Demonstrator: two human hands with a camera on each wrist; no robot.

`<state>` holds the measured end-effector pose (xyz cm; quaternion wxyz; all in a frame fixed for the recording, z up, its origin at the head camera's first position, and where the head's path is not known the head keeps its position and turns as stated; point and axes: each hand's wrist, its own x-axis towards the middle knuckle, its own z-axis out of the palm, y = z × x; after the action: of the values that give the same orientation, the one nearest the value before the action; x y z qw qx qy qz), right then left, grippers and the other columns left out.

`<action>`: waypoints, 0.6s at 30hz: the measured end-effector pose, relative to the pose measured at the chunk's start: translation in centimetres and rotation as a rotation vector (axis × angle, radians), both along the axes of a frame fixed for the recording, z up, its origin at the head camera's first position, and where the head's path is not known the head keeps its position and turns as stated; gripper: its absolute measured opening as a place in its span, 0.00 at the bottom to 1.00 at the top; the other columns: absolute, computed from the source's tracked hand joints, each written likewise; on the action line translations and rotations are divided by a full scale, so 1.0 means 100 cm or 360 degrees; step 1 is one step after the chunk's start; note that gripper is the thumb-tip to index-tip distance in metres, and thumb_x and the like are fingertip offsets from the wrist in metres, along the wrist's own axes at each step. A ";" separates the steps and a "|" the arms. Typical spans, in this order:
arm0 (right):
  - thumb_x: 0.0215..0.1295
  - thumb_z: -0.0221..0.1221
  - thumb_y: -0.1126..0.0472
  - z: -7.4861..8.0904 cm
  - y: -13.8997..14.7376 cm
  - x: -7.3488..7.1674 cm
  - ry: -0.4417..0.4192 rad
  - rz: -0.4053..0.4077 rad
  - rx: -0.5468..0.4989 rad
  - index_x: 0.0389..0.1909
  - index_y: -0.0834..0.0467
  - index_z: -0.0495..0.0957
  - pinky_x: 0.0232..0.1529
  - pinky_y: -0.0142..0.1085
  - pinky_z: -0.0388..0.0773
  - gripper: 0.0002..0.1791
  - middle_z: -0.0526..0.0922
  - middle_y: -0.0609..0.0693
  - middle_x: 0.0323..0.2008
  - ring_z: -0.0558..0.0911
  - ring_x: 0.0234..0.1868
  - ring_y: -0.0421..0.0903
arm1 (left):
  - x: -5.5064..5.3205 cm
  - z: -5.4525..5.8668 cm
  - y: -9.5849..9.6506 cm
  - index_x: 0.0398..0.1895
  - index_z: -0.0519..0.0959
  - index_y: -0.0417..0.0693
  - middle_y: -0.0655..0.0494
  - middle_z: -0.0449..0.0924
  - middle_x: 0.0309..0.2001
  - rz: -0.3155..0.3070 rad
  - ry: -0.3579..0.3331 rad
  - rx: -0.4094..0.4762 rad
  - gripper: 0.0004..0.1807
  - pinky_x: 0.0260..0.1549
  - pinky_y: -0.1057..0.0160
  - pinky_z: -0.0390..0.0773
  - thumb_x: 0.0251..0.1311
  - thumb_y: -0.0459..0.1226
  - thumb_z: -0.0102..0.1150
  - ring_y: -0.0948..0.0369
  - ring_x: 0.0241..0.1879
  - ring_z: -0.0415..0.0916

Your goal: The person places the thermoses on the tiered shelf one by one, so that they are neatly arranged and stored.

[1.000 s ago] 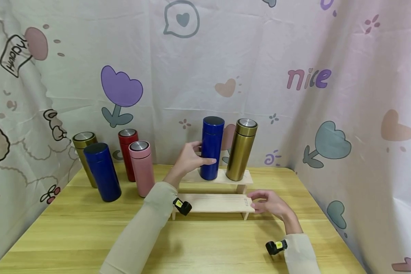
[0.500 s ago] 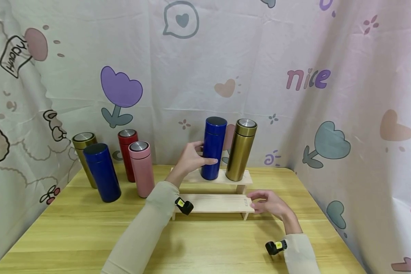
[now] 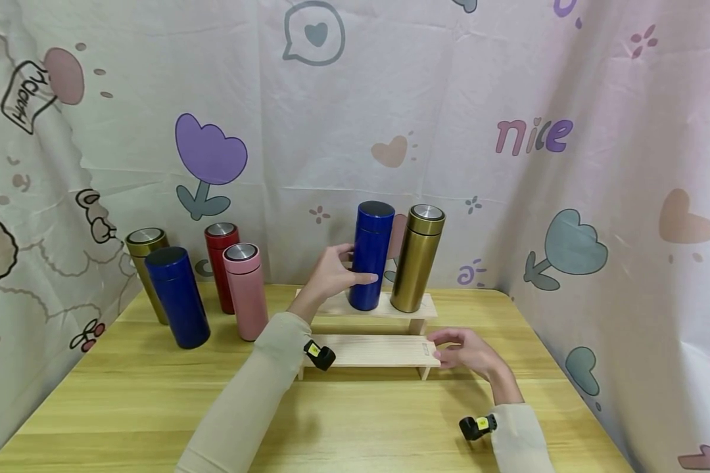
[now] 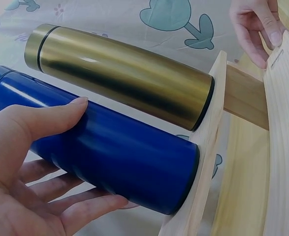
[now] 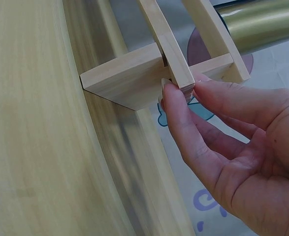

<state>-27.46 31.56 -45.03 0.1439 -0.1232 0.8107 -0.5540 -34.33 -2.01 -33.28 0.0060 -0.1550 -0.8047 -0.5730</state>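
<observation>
A blue thermos bottle [image 3: 371, 253] stands upright on the upper step of a two-tier wooden rack [image 3: 367, 349]. My left hand [image 3: 329, 276] grips it, thumb across the front and fingers curled behind, as the left wrist view also shows. Close to its right on the same step is a gold thermos bottle [image 3: 417, 259], with a narrow gap between the two. At the rack's right side, my right hand [image 3: 467, 355] pinches the end of the lower board [image 5: 171, 44] between thumb and fingers.
On the left of the wooden table [image 3: 124, 414] stand a gold bottle [image 3: 148, 276], a second blue bottle [image 3: 177, 299], a red bottle [image 3: 221, 269] and a pink bottle [image 3: 246, 292]. A printed curtain [image 3: 479, 79] hangs behind and along both sides.
My left hand has slid the blue thermos bottle a little to the right along the upper step, closer to the gold one. The right hand keeps its hold on the lower board.
</observation>
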 end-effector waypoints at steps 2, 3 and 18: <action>0.68 0.66 0.65 0.000 0.000 0.000 0.0001 0.0004 -0.0005 0.65 0.73 0.72 0.49 0.41 0.89 0.28 0.75 0.73 0.62 0.86 0.46 0.45 | 0.000 0.000 0.000 0.73 0.70 0.41 0.40 0.79 0.65 0.0000 -0.0011 -0.0008 0.46 0.64 0.40 0.78 0.50 0.42 0.81 0.44 0.64 0.78; 0.68 0.66 0.65 0.000 0.000 0.000 0.0003 0.0007 -0.0006 0.65 0.73 0.72 0.49 0.41 0.89 0.28 0.74 0.73 0.62 0.86 0.46 0.44 | 0.000 0.000 0.000 0.73 0.69 0.41 0.40 0.79 0.65 0.0001 -0.0017 -0.0013 0.46 0.64 0.40 0.78 0.51 0.42 0.81 0.44 0.64 0.77; 0.68 0.65 0.66 0.001 -0.002 0.003 -0.0007 0.0010 -0.0027 0.65 0.74 0.71 0.49 0.42 0.89 0.28 0.74 0.75 0.62 0.87 0.46 0.45 | 0.002 0.000 -0.010 0.79 0.61 0.46 0.39 0.72 0.71 -0.0151 -0.0047 -0.0112 0.49 0.68 0.38 0.74 0.57 0.45 0.76 0.41 0.68 0.74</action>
<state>-27.20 31.40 -44.89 0.1464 -0.1257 0.8052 -0.5608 -34.15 -3.03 -33.27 -0.0386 -0.1846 -0.8160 -0.5464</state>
